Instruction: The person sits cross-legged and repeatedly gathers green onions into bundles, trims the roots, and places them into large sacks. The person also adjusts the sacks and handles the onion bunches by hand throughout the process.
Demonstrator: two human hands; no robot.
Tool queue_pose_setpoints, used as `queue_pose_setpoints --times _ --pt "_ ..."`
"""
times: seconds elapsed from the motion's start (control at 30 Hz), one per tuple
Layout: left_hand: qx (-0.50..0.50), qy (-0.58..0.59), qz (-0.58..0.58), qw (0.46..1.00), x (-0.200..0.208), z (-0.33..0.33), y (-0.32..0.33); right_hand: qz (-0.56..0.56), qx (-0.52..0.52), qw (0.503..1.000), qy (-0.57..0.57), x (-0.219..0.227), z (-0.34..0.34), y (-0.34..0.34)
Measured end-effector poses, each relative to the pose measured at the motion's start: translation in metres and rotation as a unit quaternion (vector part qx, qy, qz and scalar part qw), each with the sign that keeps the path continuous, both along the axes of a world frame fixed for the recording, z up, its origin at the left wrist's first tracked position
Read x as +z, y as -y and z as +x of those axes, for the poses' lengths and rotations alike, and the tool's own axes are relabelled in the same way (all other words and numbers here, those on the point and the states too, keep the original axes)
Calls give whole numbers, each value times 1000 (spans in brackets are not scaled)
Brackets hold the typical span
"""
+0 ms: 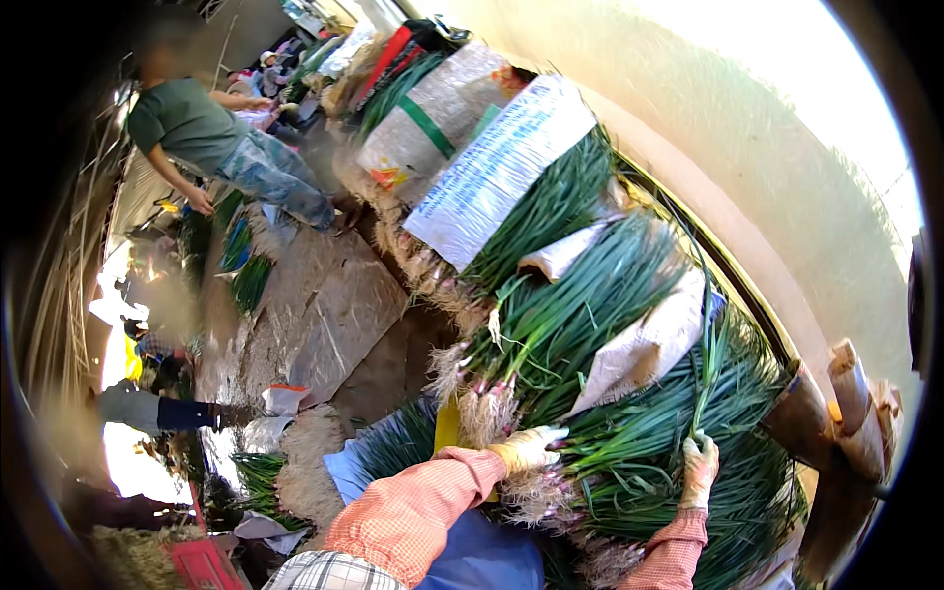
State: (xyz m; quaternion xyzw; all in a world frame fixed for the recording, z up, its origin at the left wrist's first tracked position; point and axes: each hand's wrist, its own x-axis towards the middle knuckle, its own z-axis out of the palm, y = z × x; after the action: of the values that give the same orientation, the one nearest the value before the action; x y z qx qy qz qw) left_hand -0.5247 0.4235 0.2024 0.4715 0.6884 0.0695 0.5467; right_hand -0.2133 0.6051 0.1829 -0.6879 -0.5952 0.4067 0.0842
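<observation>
Head: right hand (700,470) closed around leaves (704,382)

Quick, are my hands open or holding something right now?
Left hand: at the green stalks, near their roots; grip can't be told.
Right hand: among green leaves; grip can't be told.

And there's a lane over the brown floor sheeting (324,295), left of the onion pile (639,442) | pale wall (728,147) blocks the pile's right | brown husks (848,418) crowd its right corner | white sack (511,167) blankets its farther leaves
</observation>
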Motion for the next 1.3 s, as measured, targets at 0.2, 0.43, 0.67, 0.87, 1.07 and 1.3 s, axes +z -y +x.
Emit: queue_pose_setpoints --times 0.2,0.43,0.67,0.87,1.07,1.3 --pt "526 16 284 802 69 -77 -16 -122 -42 989 -76 -32 17 -8" --pt "630 199 80 747 58 -151 -94 73 6 984 -162 100 -2 4" --pt "642 539 131 529 63 -151 -75 -233 -96 950 -186 170 -63 99" --pt "385 474 227 759 164 -23 -20 -338 -50 881 -327 164 -103 103" --pt "424 536 157 713 221 53 18 -247 -132 783 -556 241 -156 104" --pt "-29 -10 403 915 174 12 15 -179 -376 806 -420 154 -109 105"
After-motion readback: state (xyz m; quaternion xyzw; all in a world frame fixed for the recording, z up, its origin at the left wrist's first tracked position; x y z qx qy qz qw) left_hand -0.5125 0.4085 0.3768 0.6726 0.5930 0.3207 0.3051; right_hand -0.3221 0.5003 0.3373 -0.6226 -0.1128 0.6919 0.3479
